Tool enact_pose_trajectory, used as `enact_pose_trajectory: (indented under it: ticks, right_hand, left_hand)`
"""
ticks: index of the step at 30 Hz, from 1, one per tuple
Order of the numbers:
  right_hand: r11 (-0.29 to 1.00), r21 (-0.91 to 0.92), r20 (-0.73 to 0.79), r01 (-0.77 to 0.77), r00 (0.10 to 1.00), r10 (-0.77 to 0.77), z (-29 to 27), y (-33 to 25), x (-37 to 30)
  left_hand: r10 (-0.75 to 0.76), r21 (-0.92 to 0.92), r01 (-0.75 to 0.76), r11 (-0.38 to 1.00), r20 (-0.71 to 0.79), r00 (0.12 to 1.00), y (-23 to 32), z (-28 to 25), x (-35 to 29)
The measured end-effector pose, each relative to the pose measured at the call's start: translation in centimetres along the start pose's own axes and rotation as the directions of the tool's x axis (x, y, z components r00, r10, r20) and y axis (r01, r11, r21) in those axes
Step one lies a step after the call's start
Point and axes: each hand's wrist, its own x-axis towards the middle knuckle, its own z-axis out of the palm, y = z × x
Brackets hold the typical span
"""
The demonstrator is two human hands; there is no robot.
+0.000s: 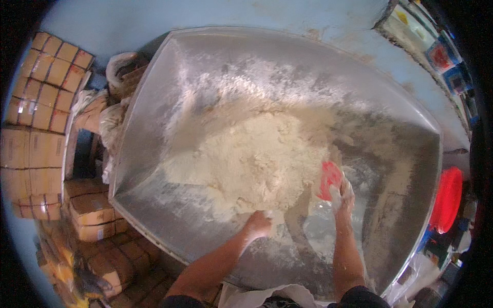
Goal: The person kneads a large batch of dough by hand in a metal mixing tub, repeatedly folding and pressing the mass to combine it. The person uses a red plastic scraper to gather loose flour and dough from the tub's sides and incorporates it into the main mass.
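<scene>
Flour heap (251, 159) just beyond hands: left (257, 224) seemingly open on it, right (341, 197) gripping red scraper (328, 179).

Stacked cardboard boxes (38, 102); red tub (448, 197)

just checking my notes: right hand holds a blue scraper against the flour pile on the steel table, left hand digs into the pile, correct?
Not quite: the head view shows the scraper in the right hand is red, not blue. The rest stands.
</scene>
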Motion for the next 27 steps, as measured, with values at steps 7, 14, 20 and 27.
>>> enact_pose_trajectory:
  ticks: [7, 14, 20, 27]
  right_hand:
    - [0.761, 0.595, -0.021, -0.258, 0.942, 0.336, -5.7, 0.4, 1.4]
    - [0.313, 0.942, -0.202, 0.122, 0.95, 0.238, -6.3, -7.4, 14.3]
    - [0.505, 0.826, -0.447, 0.249, 0.835, 0.32, -11.9, -11.7, 22.7]
    - [0.386, 0.899, -0.348, 0.206, 0.87, 0.348, -11.4, -8.3, 28.1]
  left_hand:
    - [-0.228, 0.101, 0.218, 0.971, 0.096, 0.969, 0.0, -4.5, -0.6]
    - [-0.061, 0.085, 0.05, 0.995, 0.138, 0.988, 6.9, -4.6, -2.0]
    - [-0.129, 0.116, 0.113, 0.987, 0.144, 0.981, 5.1, -3.9, -1.7]
    - [-0.101, 0.112, 0.087, 0.99, 0.126, 0.987, 5.6, -3.8, -0.9]
